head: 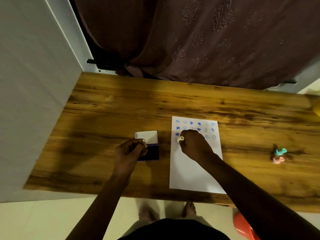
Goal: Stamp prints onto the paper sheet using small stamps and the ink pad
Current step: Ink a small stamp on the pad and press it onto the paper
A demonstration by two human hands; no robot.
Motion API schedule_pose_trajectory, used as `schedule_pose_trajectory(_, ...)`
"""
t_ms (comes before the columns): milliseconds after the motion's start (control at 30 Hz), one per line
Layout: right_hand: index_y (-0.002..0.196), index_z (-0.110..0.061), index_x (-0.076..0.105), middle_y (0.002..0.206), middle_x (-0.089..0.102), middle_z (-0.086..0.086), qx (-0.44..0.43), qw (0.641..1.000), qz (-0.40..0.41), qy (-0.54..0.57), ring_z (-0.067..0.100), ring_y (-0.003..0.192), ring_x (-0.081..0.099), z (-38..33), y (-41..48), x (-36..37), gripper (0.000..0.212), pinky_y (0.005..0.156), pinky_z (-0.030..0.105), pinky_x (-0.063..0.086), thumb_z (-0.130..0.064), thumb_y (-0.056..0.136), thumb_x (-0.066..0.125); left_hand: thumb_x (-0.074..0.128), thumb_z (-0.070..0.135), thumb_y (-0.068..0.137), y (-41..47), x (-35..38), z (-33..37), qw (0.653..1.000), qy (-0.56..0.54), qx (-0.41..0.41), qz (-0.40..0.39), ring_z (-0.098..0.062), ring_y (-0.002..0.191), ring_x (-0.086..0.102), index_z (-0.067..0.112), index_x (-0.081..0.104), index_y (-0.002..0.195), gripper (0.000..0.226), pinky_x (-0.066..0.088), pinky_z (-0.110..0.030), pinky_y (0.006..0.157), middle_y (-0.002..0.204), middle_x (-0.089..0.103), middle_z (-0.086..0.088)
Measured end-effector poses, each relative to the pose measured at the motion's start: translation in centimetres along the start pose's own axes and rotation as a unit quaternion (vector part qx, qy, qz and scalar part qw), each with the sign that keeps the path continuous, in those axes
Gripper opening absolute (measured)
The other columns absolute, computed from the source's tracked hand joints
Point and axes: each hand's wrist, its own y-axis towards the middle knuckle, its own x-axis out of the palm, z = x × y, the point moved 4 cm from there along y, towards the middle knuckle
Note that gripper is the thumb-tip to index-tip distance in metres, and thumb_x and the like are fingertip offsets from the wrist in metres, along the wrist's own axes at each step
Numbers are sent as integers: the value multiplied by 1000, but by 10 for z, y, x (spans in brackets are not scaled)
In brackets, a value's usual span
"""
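Bare feet [189,209] stand on the pale floor at the near edge of the wooden counter [107,108], with a red-orange object [242,226] on the floor to the right. Both forearms reach forward over the counter's near edge.

On the counter, the paper sheet [192,170] lies with its long axis running near to far, tilted slightly so the near end drifts right. Its near half is blank; blue prints [199,123] sit in rows across the far end. The right hand [195,146] is curled closed over the third row, fingers pressed together around a small white stamp [180,139] that pokes out at the hand's left side, down at the paper. The right forearm crosses the sheet's right edge and hides part of it.

Left of the sheet and apart from it, the ink pad [150,153] lies open, its dark purple pad nearer and its white lid [147,135] flipped up on the far side. The left hand [131,150] hovers over the pad's left part, thumb and fingertips pinched on something small and pale; motion blur hides what it is.

Well to the right lie two spare stamps, a pink stamp [278,160] nearer and a teal stamp [280,151] just beyond it, close together. At the far right edge a yellow object [317,110] is cut off. Beyond the counter hangs a brown patterned curtain [207,40], with a white wall [34,84] to the left.
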Motion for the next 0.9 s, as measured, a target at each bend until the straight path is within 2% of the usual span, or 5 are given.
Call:
schedule_pose_trajectory(267, 128, -15, 64, 126, 69, 7, -8, 1000, -13, -17, 27, 115, 66, -6, 4, 5, 35, 95, 33, 54, -30, 96, 64, 74, 24, 93, 0, -3, 0, 1000, 1, -6, 2, -24, 95, 78, 14, 79, 106, 17, 60, -32, 80, 103, 81, -10)
schedule_pose_trajectory(367, 130, -14, 63, 127, 69, 8, 1, 1000, -12, -17, 28, 115, 67, -6, 5, 8, 38, 97, 34, 53, -30, 95, 65, 74, 21, 93, -1, -1, 0, 1000, -1, -10, -1, -29, 99, 77, 11, 78, 107, 18, 61, -38, 87, 105, 81, -11)
schedule_pose_trajectory(467, 128, -12, 64, 125, 70, 9, 4, 999, -14, -38, 29, 113, 68, -7, 5, 13, 38, 99, 36, 54, -28, 94, 68, 74, 18, 93, -1, 3, 0, 1000, -7, -17, -5, -31, 101, 77, 10, 78, 110, 19, 61, -43, 92, 104, 81, -12)
schedule_pose_trajectory(633, 126, -10, 64, 124, 70, 10, 0, 998, -13, -61, 30, 112, 69, -9, 6, 16, 39, 99, 38, 54, -27, 92, 70, 73, 17, 94, 4, 9, 2, 1000, -8, -20, -11, -26, 96, 78, 11, 79, 109, 17, 62, -38, 90, 100, 82, -8)
schedule_pose_trajectory(900, 120, -10, 67, 117, 72, 11, -15, 997, -8, -70, 29, 105, 70, -9, 9, 8, 35, 91, 35, 57, -31, 92, 70, 74, 19, 93, -2, 19, 15, 1000, 16, 1, -15, -30, 97, 77, 10, 80, 107, 17, 61, -41, 92, 98, 82, -9)
